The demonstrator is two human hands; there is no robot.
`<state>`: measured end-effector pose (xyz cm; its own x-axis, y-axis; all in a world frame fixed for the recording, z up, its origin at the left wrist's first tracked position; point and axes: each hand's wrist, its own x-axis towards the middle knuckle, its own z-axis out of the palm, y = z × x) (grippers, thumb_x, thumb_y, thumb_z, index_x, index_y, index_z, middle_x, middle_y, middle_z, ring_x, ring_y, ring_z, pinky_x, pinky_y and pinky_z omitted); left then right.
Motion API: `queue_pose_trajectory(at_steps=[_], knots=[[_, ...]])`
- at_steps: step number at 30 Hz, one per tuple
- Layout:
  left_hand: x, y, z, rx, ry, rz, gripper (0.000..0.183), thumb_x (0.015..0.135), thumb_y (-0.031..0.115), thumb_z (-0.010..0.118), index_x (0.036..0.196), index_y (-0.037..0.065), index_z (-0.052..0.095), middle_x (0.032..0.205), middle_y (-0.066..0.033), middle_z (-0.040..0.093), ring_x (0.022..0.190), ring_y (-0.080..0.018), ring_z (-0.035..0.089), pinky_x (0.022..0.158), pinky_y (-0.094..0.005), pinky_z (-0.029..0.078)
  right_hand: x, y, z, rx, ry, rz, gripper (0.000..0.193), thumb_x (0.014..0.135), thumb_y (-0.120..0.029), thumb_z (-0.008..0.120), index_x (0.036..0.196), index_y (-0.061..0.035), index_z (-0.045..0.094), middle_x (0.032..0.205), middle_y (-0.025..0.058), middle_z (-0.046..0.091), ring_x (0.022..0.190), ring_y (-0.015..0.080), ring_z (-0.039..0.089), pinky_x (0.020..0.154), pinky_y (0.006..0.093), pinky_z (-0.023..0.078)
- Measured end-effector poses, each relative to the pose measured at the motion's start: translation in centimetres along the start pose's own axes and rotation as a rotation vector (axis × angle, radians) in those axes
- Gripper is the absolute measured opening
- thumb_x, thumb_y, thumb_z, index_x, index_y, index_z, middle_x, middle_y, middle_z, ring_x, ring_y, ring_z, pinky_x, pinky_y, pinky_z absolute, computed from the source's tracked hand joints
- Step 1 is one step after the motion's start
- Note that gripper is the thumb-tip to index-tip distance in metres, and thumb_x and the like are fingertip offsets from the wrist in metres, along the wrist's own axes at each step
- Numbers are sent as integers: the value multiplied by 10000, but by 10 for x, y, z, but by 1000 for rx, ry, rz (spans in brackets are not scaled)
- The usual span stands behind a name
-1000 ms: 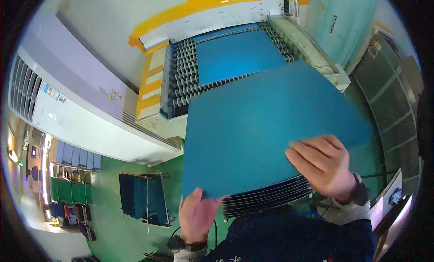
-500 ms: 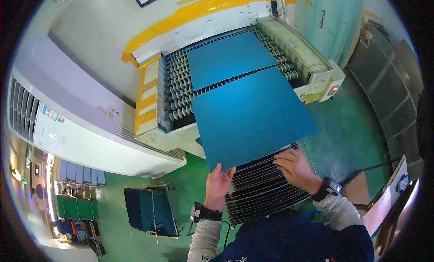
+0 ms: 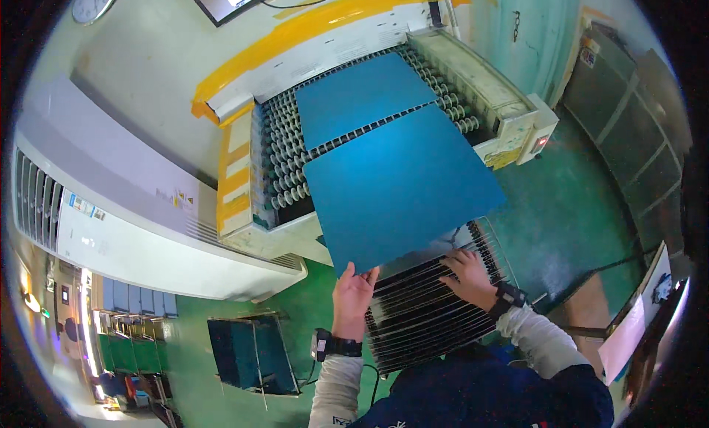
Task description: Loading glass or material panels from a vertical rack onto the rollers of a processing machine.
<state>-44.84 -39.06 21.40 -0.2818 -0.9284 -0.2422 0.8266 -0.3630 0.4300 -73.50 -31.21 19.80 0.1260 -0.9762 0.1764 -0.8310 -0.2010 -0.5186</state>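
A large flat blue panel (image 3: 402, 188) reaches from the roller conveyor (image 3: 284, 169) toward me. My left hand (image 3: 353, 302) pinches its near left corner. A second blue panel (image 3: 362, 96) lies flat on the rollers just beyond it, with a narrow gap between the two. Below the near panel's front edge stands a slotted rack (image 3: 436, 302) with many thin parallel wires. Over the rack's far part, apart from the blue panel, my right hand (image 3: 470, 279) has its fingers stretched out and holds nothing. Whether its fingertips touch the rack, I cannot tell.
A white air conditioner (image 3: 155, 214) lines the left side. Another rack with dark panels (image 3: 255, 354) stands on the green floor (image 3: 185, 384). To the right are a cardboard piece (image 3: 587, 310), leaning boards (image 3: 639, 317) and a grey partition (image 3: 628, 125).
The near blue panel has shifted slightly left in view, with my left hand still at its corner. My right hand has moved left and a little lower over the rack. The view has tilted slightly.
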Motion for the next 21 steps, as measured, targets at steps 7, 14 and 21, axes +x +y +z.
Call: queue_pose_trajectory(at_steps=[7, 14, 21], knots=[[19, 14, 7, 34, -12, -4, 293, 954, 182, 553, 1222, 69, 512, 1191, -94, 608, 1064, -242, 591, 947, -428, 493, 39, 45, 41, -91, -205, 46, 501, 816, -509, 647, 1069, -78, 676, 1087, 126, 630, 1054, 338, 545, 941, 454, 390], [36, 26, -10, -15, -5, -38, 276, 966, 191, 524, 1213, 69, 522, 1206, -105, 613, 1057, -272, 605, 917, -443, 518, 57, 54, 61, -35, -264, 97, 569, 808, -663, 531, 895, -139, 737, 962, 108, 671, 1007, 297, 591, 885, 471, 404], [49, 27, 0, -27, -11, -20, 258, 958, 183, 536, 1194, 80, 537, 1182, -99, 623, 1055, -266, 595, 922, -434, 507, 57, 69, 82, -86, -247, 126, 518, 768, -662, 572, 826, -177, 744, 753, 78, 670, 866, 293, 629, 881, 467, 365]])
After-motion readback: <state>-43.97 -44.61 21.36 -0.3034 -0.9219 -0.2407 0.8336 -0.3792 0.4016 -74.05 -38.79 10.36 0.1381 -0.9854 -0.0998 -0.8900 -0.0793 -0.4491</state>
